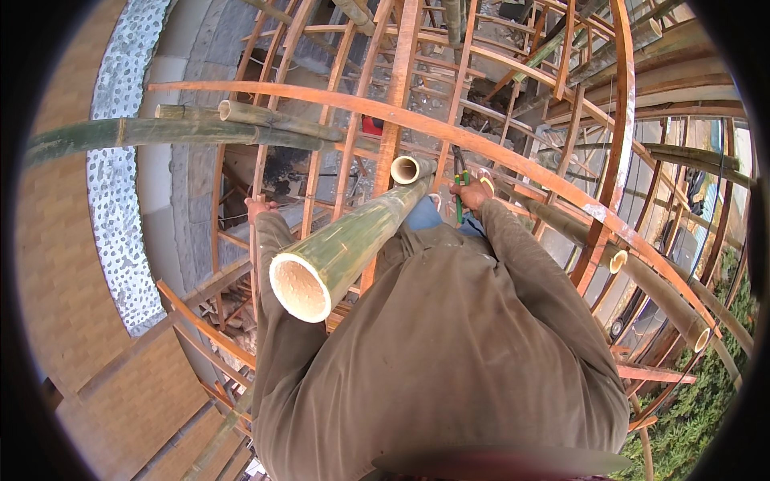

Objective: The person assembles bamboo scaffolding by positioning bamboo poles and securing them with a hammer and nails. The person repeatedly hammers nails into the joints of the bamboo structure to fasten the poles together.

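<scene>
My right hand (476,193) is closed around a pair of pliers (459,200) with green handles; the dark jaws point away from me. Reaching out to the left, my left hand (261,208) is closed at a thin reddish wooden batten (254,252), its fingers only partly visible. A thick green bamboo pole (353,240) rises close to my chest between my arms, its pale cut end toward me. Just beyond it is the hollow end of another bamboo pole (406,169).
A long wooden beam (337,98) crosses in front of me over a lattice of battens, with ground far below. Bamboo poles lie left (192,133) and right (666,301). Tan tiled roofing (72,240) and a speckled pale strip (124,184) are at left; foliage (706,409) lies lower right.
</scene>
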Tool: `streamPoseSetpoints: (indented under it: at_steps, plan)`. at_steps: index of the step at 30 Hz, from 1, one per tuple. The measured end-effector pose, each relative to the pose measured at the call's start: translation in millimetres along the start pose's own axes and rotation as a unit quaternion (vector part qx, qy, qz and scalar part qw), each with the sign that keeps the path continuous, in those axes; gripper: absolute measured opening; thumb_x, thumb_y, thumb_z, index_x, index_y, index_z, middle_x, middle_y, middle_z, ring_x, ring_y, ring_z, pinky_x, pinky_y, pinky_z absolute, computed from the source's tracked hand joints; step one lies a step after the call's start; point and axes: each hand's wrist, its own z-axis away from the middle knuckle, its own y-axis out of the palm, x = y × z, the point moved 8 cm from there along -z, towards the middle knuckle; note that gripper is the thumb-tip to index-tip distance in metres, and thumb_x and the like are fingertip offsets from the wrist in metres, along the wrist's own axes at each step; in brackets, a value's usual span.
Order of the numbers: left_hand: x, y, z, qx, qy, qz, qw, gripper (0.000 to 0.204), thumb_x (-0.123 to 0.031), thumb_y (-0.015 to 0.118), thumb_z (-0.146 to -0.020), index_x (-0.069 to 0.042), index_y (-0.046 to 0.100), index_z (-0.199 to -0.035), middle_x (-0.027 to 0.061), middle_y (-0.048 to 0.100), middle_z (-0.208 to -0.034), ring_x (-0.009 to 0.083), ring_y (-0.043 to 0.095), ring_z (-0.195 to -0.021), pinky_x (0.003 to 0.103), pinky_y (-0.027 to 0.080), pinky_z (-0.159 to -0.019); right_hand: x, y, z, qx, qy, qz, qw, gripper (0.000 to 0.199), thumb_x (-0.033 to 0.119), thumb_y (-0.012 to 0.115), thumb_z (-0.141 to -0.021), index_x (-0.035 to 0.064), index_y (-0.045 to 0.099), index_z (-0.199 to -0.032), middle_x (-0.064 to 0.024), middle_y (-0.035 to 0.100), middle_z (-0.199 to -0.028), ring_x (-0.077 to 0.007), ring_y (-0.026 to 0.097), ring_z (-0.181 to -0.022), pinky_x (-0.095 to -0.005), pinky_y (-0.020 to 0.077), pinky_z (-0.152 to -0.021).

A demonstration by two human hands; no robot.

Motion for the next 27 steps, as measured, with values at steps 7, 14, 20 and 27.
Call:
streamPoseSetpoints:
  at_steps: [7,14,20,27]
  plan:
    - [-77.7,-135.6,-87.5,0.009,0.016,0.109,0.994,0.04,-0.036,0.047,-0.105,-0.006,0.05,-0.078,0.0046,0.049,-0.063,0.0185,0.049,-0.057,0.04,0.051,-0.062,-58.7,-98.0,7.8,-0.03,0.065,0.082,0.994,0.018,0.017,0.072,-0.089,0.0021,0.064,-0.094,-0.0077,0.063,-0.071,-0.0152,0.056,-0.051,-0.029,0.0356,-0.038]
    - [-26.5,-130.6,-107.1,0.144,0.02,0.069,0.987,0.018,-0.019,0.055,-0.096,-0.003,0.061,-0.091,0.0095,0.065,-0.079,0.0242,0.064,-0.069,0.037,0.054,-0.065,-118.0,-158.3,-7.1,-0.032,0.111,0.0,0.993,0.021,0.021,0.067,-0.094,0.0019,0.064,-0.086,-0.0084,0.063,-0.068,-0.0174,0.058,-0.051,-0.0306,0.0385,-0.037]
    - [46.2,-143.3,-79.4,0.14,-0.034,-0.053,0.988,0.021,-0.024,0.06,-0.095,-0.005,0.068,-0.096,0.0066,0.069,-0.082,0.0197,0.067,-0.072,0.034,0.053,-0.061,-124.6,-209.8,-8.4,-0.032,0.088,0.065,0.994,0.015,0.02,0.065,-0.094,0.0046,0.065,-0.091,-0.0081,0.063,-0.068,-0.0201,0.061,-0.054,-0.0328,0.0458,-0.046]
    - [111.1,-175.1,-35.3,0.007,-0.119,-0.164,0.979,0.038,-0.038,0.065,-0.096,0.0,0.074,-0.098,0.0115,0.072,-0.088,0.0242,0.068,-0.077,0.044,0.055,-0.077,-109.2,-226.2,28.6,-0.057,0.073,0.12,0.988,0.013,0.007,0.066,-0.085,-0.0057,0.065,-0.084,-0.0149,0.066,-0.069,-0.0251,0.065,-0.057,-0.0366,0.0512,-0.052]
